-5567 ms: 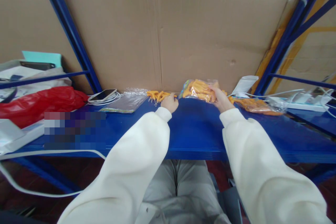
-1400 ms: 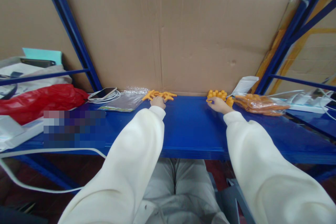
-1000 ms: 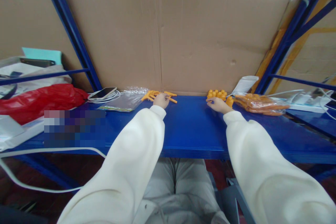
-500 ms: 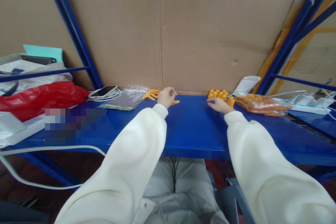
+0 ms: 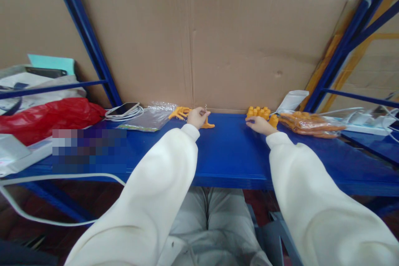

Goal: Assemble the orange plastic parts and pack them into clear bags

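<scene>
My left hand (image 5: 196, 118) is over the back of the blue table, its fingers pinched on a thin, light chain-like piece (image 5: 205, 107) that sticks up from the fingertips. An orange piece with a flat foot (image 5: 208, 125) shows just beneath these fingers. On the left lie orange hand-shaped pieces (image 5: 180, 113), partly hidden by my hand. My right hand (image 5: 259, 125) rests low on the table with fingers stretched leftward and slightly apart. Right behind it stands a row of orange knobbed pieces (image 5: 258, 112), and another orange piece (image 5: 273, 121) is by the wrist.
A clear plastic bag of orange pieces (image 5: 310, 124) lies at the right. To the left are a flat clear bag (image 5: 149, 117), a phone (image 5: 124, 109) with white cable, and a red bag (image 5: 52, 116). A cardboard wall (image 5: 249, 50) closes off the back.
My left fingers have shifted slightly, and the chain-like piece now stands up more clearly. The orange piece beneath shows more of its shape. My right hand has hardly moved.
</scene>
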Motion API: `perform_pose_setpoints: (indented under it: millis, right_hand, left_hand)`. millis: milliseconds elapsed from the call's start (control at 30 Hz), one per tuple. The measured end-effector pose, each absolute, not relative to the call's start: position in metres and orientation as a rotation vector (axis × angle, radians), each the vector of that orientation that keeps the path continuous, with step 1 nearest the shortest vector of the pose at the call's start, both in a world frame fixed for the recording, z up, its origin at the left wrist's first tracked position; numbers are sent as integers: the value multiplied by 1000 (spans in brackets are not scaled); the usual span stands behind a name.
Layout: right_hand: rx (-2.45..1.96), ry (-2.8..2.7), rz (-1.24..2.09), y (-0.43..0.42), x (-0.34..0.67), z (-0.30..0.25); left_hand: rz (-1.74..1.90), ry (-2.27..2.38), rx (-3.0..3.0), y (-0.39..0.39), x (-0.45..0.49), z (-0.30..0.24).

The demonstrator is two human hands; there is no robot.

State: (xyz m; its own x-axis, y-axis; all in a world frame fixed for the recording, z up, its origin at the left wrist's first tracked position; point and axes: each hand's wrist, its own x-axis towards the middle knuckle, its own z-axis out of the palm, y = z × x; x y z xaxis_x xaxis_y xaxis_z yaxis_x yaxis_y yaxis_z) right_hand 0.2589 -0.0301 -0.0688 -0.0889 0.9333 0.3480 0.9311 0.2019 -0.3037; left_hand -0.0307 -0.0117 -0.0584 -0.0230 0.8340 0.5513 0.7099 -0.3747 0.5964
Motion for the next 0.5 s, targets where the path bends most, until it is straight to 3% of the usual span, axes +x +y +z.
perform_pose_setpoints:
  millis: [500]
  right_hand:
    - [-1726,-2030,20,-32,257,-68]
  left_hand:
    - [1262,1656,2055,-2,-33,-66]
